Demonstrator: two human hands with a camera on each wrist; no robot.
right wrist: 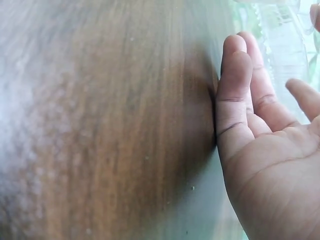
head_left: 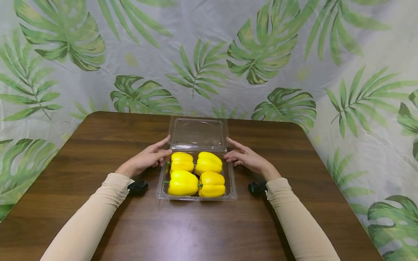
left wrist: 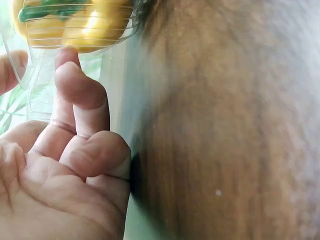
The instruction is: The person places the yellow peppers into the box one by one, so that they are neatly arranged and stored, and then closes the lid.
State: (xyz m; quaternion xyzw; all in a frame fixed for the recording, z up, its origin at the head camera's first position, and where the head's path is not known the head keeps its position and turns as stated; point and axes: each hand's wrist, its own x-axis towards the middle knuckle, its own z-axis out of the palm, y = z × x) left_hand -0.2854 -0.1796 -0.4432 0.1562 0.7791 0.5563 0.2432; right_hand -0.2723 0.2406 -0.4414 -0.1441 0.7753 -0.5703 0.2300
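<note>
A clear plastic clamshell container [head_left: 230, 195] sits on the table with its lid [head_left: 199, 133] folded back, away from me. Several yellow bell peppers [head_left: 183, 183] with green stems fill the base in two rows. At the container's left side is my left hand [head_left: 143, 160], its index finger stretched to the lid's edge near the hinge and its thumb at the base's rim. My right hand [head_left: 250, 160] mirrors it on the right, index finger at the lid's right edge. In the left wrist view, a pepper [left wrist: 97, 25] shows through the ribbed plastic wall beyond the fingertips.
The brown wooden table [head_left: 183, 232] extends on every side of the container. Behind it hangs a pale cloth [head_left: 209, 54] printed with green leaves. A black wrist device [head_left: 138, 187] is strapped at the left cuff, another [head_left: 257, 187] at the right.
</note>
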